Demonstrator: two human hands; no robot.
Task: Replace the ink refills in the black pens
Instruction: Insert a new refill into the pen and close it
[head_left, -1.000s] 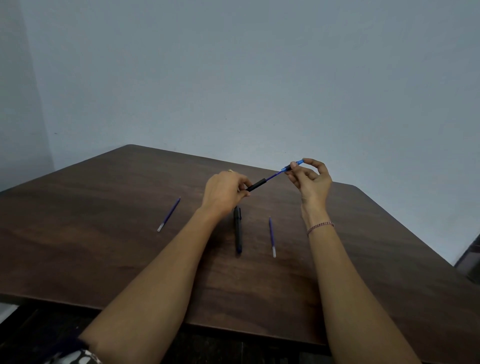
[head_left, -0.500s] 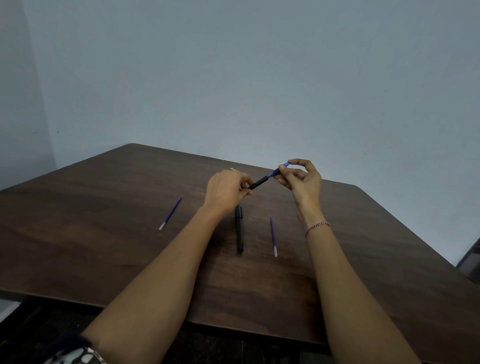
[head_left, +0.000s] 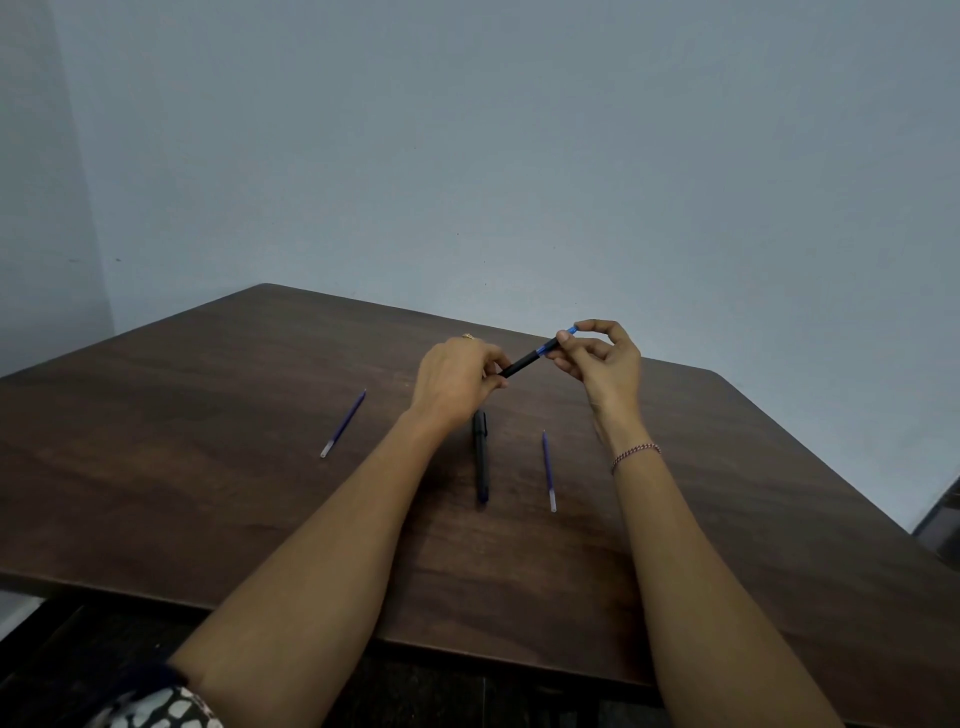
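Fingers of my left hand (head_left: 457, 382) curl round the black pen barrel (head_left: 521, 362); my right hand (head_left: 605, 364) pinches its blue refill (head_left: 551, 345), jutting toward 2 o'clock. Another pen (head_left: 481, 457) lies at 6 o'clock, between 2 loose refills (head_left: 344, 423) (head_left: 548, 470).

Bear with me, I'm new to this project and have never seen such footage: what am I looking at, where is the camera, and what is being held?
No machine here: a person works with two bare hands. The pictures come from one wide-angle camera worn on the head, looking forward and down, so the arms reach in from below. The left hand grips a black pen barrel; the right hand pinches the blue refill sticking out of its end. On the brown table lie a second black pen, a spare refill off to its left and a second spare refill close on its right. The job is swapping the pens' ink refills.
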